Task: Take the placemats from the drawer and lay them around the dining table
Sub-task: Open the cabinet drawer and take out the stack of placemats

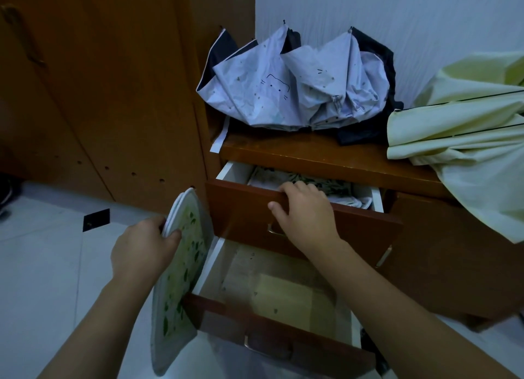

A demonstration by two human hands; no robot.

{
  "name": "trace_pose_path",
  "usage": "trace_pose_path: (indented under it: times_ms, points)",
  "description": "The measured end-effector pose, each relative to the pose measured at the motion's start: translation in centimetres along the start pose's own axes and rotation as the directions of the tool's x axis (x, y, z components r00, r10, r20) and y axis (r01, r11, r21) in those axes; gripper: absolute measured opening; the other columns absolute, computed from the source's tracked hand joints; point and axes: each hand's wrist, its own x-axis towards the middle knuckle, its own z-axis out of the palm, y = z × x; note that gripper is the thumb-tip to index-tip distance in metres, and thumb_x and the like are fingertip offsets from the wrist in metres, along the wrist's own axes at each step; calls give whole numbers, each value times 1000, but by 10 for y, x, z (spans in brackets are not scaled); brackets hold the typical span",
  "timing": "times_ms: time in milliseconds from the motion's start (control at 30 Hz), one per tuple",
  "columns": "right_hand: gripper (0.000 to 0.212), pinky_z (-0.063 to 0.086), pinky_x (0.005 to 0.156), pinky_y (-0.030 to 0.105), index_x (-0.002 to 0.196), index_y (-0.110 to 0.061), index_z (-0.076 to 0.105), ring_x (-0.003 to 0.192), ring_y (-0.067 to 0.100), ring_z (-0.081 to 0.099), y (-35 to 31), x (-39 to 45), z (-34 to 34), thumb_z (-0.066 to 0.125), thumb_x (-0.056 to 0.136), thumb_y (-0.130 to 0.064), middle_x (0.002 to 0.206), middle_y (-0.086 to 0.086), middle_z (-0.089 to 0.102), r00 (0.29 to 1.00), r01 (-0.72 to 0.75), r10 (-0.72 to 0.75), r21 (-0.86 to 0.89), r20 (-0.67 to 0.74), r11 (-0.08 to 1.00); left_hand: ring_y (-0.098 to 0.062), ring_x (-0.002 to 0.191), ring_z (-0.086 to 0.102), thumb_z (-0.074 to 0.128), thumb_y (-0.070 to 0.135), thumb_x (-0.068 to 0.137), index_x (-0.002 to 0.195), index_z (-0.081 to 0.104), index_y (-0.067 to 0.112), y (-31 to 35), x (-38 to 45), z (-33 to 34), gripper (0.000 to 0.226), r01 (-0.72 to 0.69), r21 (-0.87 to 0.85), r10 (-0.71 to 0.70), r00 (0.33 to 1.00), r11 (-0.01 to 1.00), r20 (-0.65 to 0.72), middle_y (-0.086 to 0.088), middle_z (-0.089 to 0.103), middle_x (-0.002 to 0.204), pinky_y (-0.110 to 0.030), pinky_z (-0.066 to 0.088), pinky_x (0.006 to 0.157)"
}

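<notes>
A low wooden cabinet [326, 154] stands against a pale wall, with two folded umbrellas on its surface and a white tiled floor [42, 259] below. The left hand [141, 251] pinches a stack of placemats [178, 279] at the edge, fingers clamped on it. The right hand [306, 211] curls its fingers over the front of the upper drawer [241, 208], above the open lower drawer [283, 302].

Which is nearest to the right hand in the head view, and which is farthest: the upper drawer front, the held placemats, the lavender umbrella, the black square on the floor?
From the right hand:
1. Upper drawer front: directly under its fingers.
2. Placemats: to the left, held in the left hand.
3. Lavender umbrella: above, on the cabinet top.
4. Black square: far left, on the floor.
</notes>
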Motion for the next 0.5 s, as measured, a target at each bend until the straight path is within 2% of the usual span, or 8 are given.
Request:
trace_pose_path:
  times_ms: [267, 367, 500]
  points:
    - [26, 38, 75, 26, 105, -22, 55, 89, 11, 47, -19, -26, -17, 53, 94, -45, 98, -7, 57, 996, 72, -75, 60, 50, 996, -17, 57, 56, 63, 40, 85, 82, 63, 28, -3, 3, 4, 12, -6, 8, 6, 1000, 1000, 17, 5, 57, 62, -23, 42, 48]
    - [24, 40, 71, 27, 99, -22, 55, 86, 13, 50, -26, -38, -22, 55, 92, -45, 92, -7, 57, 994, 91, -95, 73, 58, 993, -19, 59, 58, 62, 39, 87, 92, 67, 23, -1, 4, 2, 18, -11, 17, 11, 1000, 1000, 15, 2, 59, 66, -27, 49, 50]
    - [23, 42, 68, 28, 94, -24, 53, 82, 13, 50, -35, -50, -27, 56, 90, -46, 88, -7, 56, 992, 78, -87, 94, 90, 993, -19, 59, 58, 62, 38, 88, 95, 70, 23, 2, 5, 0, 18, -13, 0, 13, 1000, 1000, 13, 3, 61, 68, -30, 53, 52]
